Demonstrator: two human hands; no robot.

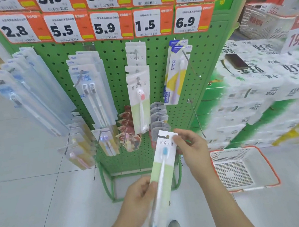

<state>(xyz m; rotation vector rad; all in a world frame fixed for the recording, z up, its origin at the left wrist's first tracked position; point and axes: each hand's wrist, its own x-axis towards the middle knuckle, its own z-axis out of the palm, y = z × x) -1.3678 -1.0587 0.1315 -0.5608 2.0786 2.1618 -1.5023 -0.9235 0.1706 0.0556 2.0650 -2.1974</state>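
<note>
Both your hands hold one toothbrush pack (164,167) in the air, in front of the lower edge of the green pegboard rack (157,68). Your left hand (138,194) has its fingers curled round the pack's lower left edge, on the green half of the card. Your right hand (192,149) pinches the upper right edge, just beside the white top with the hanging hole. The pack is tilted, its top leaning to the right, and it shows a white brush with a blue head.

The pack's top overlaps a row of grey packets (158,116) hung low on the rack. Just above those hang matching packs with a pink-headed brush (139,99), under the price tag marked 1.5 (145,25). A white basket with a red rim (219,155) sits on the floor (25,175) by the rack's right corner, near your right wrist. Stacked green-and-white cartons (258,91) stand to the rack's right.
</note>
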